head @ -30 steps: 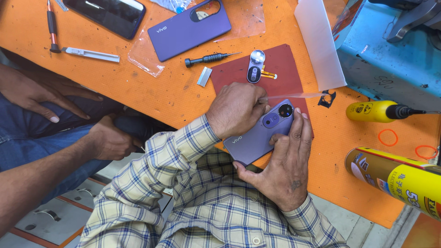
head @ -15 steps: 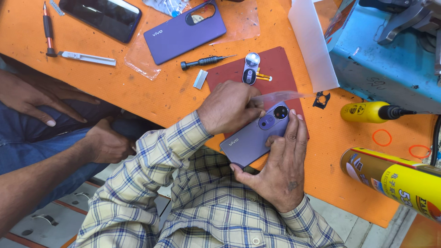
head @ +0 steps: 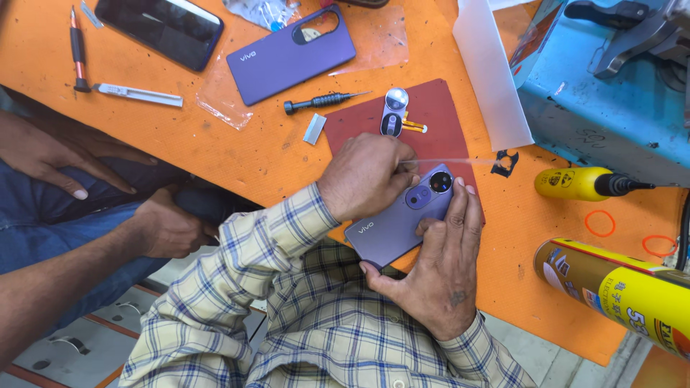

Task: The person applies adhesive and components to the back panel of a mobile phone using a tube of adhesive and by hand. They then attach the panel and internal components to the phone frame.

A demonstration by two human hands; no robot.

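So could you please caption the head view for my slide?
Both hands, left hand and right hand, hold a purple phone over a red mat.

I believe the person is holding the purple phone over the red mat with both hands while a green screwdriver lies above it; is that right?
Not quite: the head view shows the screwdriver is black, not green. Otherwise yes: the left hand and right hand hold the purple phone over the red mat.
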